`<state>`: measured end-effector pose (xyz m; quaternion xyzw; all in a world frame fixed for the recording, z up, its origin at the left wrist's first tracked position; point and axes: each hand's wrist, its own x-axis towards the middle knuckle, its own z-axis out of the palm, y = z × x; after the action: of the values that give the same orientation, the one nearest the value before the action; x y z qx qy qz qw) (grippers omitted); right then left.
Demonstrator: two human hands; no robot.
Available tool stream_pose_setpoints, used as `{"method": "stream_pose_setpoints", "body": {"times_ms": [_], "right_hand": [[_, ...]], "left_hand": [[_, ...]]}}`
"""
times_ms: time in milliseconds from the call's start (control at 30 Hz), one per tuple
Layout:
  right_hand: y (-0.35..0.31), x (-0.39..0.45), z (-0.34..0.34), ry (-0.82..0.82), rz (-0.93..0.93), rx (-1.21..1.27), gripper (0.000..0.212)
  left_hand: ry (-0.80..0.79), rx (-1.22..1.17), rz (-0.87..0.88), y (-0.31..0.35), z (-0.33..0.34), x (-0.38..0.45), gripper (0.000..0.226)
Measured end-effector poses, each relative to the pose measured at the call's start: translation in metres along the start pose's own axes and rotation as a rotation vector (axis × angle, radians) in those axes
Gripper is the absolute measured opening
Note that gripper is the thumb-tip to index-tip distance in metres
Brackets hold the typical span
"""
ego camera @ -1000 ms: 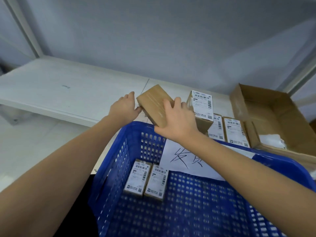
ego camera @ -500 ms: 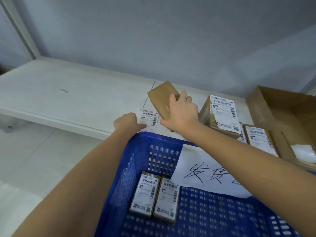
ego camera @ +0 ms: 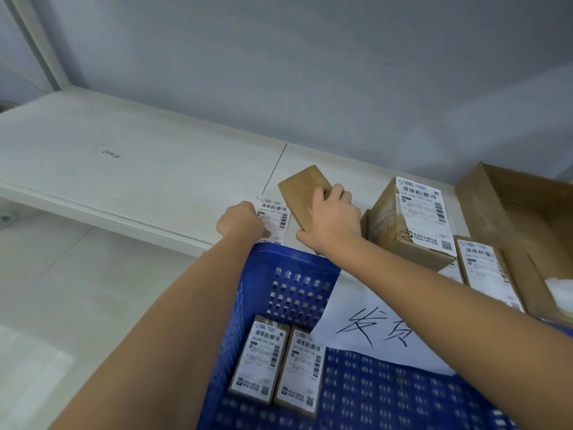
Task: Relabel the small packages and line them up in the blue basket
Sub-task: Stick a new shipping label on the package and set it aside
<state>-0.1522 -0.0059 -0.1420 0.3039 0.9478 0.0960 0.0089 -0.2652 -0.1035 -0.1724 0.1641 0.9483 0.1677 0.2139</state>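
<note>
My right hand [ego camera: 333,218] grips a plain brown small package [ego camera: 302,192] held tilted just above the white shelf [ego camera: 139,169], beyond the blue basket [ego camera: 288,262]. My left hand [ego camera: 240,223] is curled on a white shipping label [ego camera: 276,212] lying on the shelf to the left of that package; its fingertips are hidden. Two labelled packages [ego camera: 262,361] [ego camera: 300,373] lie side by side in the basket's near left corner.
A larger labelled carton [ego camera: 412,218] and another labelled small package [ego camera: 486,271] sit on the shelf to the right. An open cardboard box [ego camera: 514,212] stands at the far right. A handwritten paper sheet [ego camera: 372,330] hangs over the basket's far wall.
My left hand has left the brown package and dropped onto the label on the shelf. My right hand keeps its hold on the package, now a little farther from the basket.
</note>
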Motion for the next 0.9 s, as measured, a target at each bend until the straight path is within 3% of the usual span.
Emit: {"method": "stream_pose_setpoints", "body": {"times_ms": [533, 733, 833, 900], "right_hand": [[0.002, -0.003, 0.001, 0.000, 0.015, -0.006, 0.083], [0.002, -0.006, -0.033, 0.049, 0.015, 0.010, 0.082], [0.001, -0.015, -0.059, 0.098, -0.003, 0.043, 0.083], [0.002, -0.024, -0.081, 0.134, -0.003, 0.081, 0.084]], "left_hand": [[0.009, -0.259, -0.055, -0.013, -0.006, 0.011, 0.040], [0.036, -0.548, -0.062, -0.017, -0.015, -0.001, 0.024], [0.118, -0.746, -0.069, -0.017, -0.030, -0.016, 0.036], [0.153, -0.856, -0.050, -0.015, -0.044, -0.029, 0.030]]}}
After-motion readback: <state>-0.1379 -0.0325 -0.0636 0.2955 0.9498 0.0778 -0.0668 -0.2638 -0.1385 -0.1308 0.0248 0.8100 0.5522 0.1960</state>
